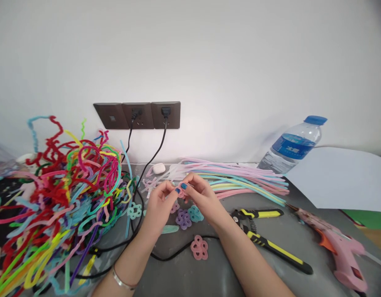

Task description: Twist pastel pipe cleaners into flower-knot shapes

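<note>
Between my two hands is a small pink pipe-cleaner piece [181, 192], bent into loops and partly covered by my fingers. My left hand [161, 202] pinches it from the left with thumb and forefinger. From the right, my right hand [200, 193] grips the same piece, its thumb close to the left thumb. On the table just below lie a purple pipe-cleaner flower [183, 219], a blue flower [195, 213] and, nearer me, a pink flower [199, 247]. A mint-green flower [135, 210] rests left of my left hand.
A tangled heap of colourful pipe cleaners [82, 185] covers the left side. Straight pastel pipe cleaners [240, 181] lie behind my hands. At right are yellow-black pliers [271, 243], a pink glue gun [339, 247], a tilted water bottle [292, 146] and white paper [342, 177]. Black cables [156, 152] cross the table.
</note>
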The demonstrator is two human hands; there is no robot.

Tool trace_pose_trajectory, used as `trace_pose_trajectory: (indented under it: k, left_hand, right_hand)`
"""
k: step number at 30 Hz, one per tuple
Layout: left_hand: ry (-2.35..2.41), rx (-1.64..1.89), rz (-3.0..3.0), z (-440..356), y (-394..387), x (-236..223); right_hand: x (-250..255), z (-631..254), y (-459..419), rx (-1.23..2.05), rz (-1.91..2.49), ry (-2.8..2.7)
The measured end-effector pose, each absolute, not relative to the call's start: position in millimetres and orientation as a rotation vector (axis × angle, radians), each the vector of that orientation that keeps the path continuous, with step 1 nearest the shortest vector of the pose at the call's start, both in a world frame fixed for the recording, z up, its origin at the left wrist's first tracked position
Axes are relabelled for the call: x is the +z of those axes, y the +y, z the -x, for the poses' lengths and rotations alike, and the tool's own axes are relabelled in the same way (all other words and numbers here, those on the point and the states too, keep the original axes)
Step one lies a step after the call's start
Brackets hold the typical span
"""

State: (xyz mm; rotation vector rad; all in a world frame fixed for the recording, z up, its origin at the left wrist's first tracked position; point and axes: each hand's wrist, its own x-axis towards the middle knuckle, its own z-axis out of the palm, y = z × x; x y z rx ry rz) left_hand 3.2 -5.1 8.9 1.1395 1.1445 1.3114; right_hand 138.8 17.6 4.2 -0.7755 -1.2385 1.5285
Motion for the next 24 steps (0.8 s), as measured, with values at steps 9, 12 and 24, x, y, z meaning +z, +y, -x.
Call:
trace_pose_trajectory:
  k: [9,12,24]
  left_hand:
    - [1.125,1.185,-0.956,-5,-7,14]
    - [1.16,1.182,-1.058,-1,-4,11]
    - [1.225,1.2,-1.227,6,1,3]
  right_hand:
    - [2,-142,20,1.642,0.769,-1.118]
    - [3,-146,22,1.647,0.785,-1.116]
    - [3,-151,25,1.568,0.844,-1.276]
